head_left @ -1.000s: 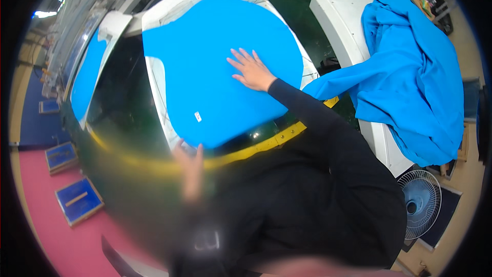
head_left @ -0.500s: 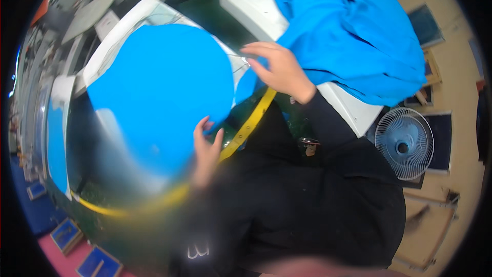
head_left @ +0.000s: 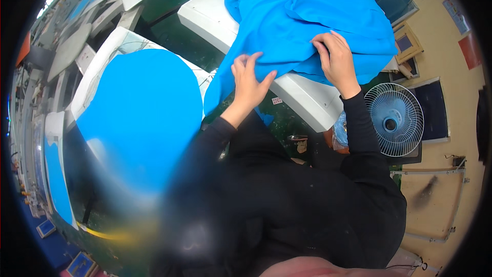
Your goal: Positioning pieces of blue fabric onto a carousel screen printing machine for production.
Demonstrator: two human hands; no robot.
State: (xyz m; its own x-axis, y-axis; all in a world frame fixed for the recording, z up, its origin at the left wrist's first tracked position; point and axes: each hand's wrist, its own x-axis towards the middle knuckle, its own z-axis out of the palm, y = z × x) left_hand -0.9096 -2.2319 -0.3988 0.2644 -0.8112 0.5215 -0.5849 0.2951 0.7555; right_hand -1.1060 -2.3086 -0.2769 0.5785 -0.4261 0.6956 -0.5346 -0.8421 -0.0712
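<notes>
A large crumpled heap of blue cloth (head_left: pixel 302 10) is draped over a white board at the upper middle. My left hand (head_left: pixel 248 82) is over its near left part, fingers spread and thumb held apart, gripping nothing. Farther right, my right hand (head_left: pixel 338 66) is on the heap with thumb and forefinger pinched together at a fold of the cloth. To the left, a flat blue cloth piece (head_left: pixel 143 107) with a rounded outline lies smooth on a white printing board (head_left: pixel 105 46). Blur and my left sleeve cover its near edge.
The heap's white board (head_left: pixel 312 102) has bare corners jutting toward me. A caged fan (head_left: pixel 393 119) stands at the right by the wall. More boards with blue pieces (head_left: pixel 57 179) line the left. Part of a yellow band (head_left: pixel 105 233) shows at the lower left.
Both hands have moved away from the flat blue piece, over to the heap at the right. The view has shifted too, and the yellow band is now mostly hidden.
</notes>
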